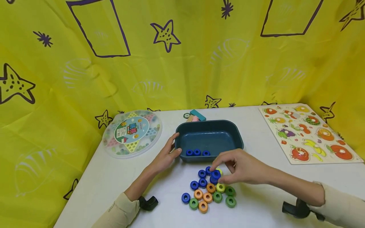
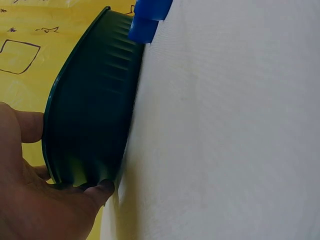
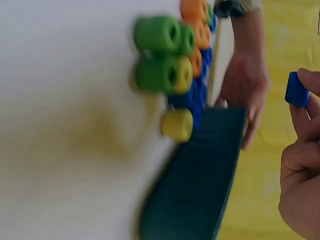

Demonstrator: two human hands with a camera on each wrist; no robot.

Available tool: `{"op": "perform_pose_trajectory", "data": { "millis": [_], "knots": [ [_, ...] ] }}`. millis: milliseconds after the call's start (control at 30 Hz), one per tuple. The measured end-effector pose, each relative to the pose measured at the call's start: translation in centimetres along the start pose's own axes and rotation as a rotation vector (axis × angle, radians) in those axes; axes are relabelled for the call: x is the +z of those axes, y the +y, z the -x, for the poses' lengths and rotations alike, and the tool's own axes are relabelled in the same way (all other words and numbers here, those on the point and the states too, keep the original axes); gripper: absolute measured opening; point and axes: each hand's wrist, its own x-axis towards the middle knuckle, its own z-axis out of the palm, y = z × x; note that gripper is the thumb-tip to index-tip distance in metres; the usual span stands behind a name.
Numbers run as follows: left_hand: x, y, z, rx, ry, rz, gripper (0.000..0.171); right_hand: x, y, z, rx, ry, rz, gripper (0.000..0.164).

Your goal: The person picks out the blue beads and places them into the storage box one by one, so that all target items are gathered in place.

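A dark teal bin (image 1: 206, 129) stands on the white table, with several blue ring-shaped beads (image 1: 196, 152) along its near inner side. My left hand (image 1: 164, 158) grips the bin's left end, fingers and thumb spread along that end. Between thumb and fingertips, my right hand (image 1: 247, 167) pinches a blue bead (image 3: 297, 90), raised over the pile in front of the bin. Loose beads lie below it: blue (image 1: 194, 185), orange (image 1: 203, 207), green (image 1: 230, 201) and yellow (image 1: 220, 188). Each has a hole through its middle.
At the left lies a round, clear-edged game box (image 1: 152, 134) with a printed label. A wooden fruit puzzle board (image 1: 273, 122) lies at the right. Behind the bin are small pieces, including a teal block (image 1: 198, 115). A yellow patterned curtain (image 1: 185, 72) hangs along the back.
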Motion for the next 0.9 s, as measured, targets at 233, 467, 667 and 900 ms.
{"op": "perform_pose_trajectory", "data": {
  "millis": [233,467,667,900],
  "knots": [
    [0.3,-1.0,-0.3,0.01,0.041,-0.014,0.059,-4.0,1.7,-3.2,-0.013,0.006,0.051,0.027],
    [0.2,0.0,0.1,0.001,0.036,-0.008,0.06,-5.7,5.6,-6.2,0.056,-0.057,0.043,0.028],
    [0.2,-1.2,-0.3,0.011,0.044,-0.015,0.059,-6.0,8.6,-8.5,0.065,-0.156,0.092,0.029],
    [0.2,-1.2,-0.2,0.029,0.038,-0.022,0.059,-6.1,10.4,-10.1,0.064,-0.278,0.126,0.026]
  ]
}}
